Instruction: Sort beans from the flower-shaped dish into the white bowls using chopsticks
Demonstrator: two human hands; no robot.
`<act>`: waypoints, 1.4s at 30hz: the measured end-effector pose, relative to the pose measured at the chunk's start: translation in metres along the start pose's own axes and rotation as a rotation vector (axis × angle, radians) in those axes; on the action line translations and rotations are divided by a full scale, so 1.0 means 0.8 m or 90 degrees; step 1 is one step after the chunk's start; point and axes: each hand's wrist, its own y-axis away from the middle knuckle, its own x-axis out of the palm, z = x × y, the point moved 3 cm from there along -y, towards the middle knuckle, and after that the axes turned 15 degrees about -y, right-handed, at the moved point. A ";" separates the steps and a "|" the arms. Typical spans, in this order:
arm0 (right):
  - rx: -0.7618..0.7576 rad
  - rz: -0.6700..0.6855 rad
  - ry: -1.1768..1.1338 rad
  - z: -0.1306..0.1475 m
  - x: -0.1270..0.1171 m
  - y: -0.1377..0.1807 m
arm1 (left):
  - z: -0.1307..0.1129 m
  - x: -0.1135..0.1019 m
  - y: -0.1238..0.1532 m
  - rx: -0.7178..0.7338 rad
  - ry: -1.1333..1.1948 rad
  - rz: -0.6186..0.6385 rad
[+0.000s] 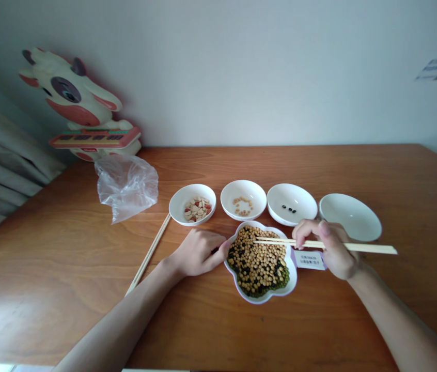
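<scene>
A flower-shaped white dish (237, 281) holds mixed yellow, green and black beans. My left hand (199, 251) rests on the table and touches the dish's left rim. My right hand (329, 247) grips a pair of wooden chopsticks (369, 248), whose tips lie over the beans. Behind the dish stand several small white bowls: one with peanuts (192, 204), one with a few yellow beans (243, 199), one with two or three black beans (292, 204), and an empty one (350, 217).
A second pair of chopsticks (149, 254) lies on the wooden table (67, 268) to the left. A crumpled clear plastic bag (127, 186) and a cow-shaped toy (81, 106) sit at the back left. A small label (309, 259) lies by the dish.
</scene>
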 end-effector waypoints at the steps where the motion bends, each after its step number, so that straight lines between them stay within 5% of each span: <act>1: -0.002 -0.008 -0.004 -0.001 0.000 0.000 | 0.000 0.000 0.000 0.002 0.001 -0.001; 31: 0.033 -0.017 -0.053 -0.005 0.000 -0.002 | -0.001 -0.001 -0.001 0.003 -0.001 0.004; 42: -0.026 -0.205 -0.235 0.006 0.001 -0.007 | 0.001 0.001 0.001 0.006 -0.010 -0.005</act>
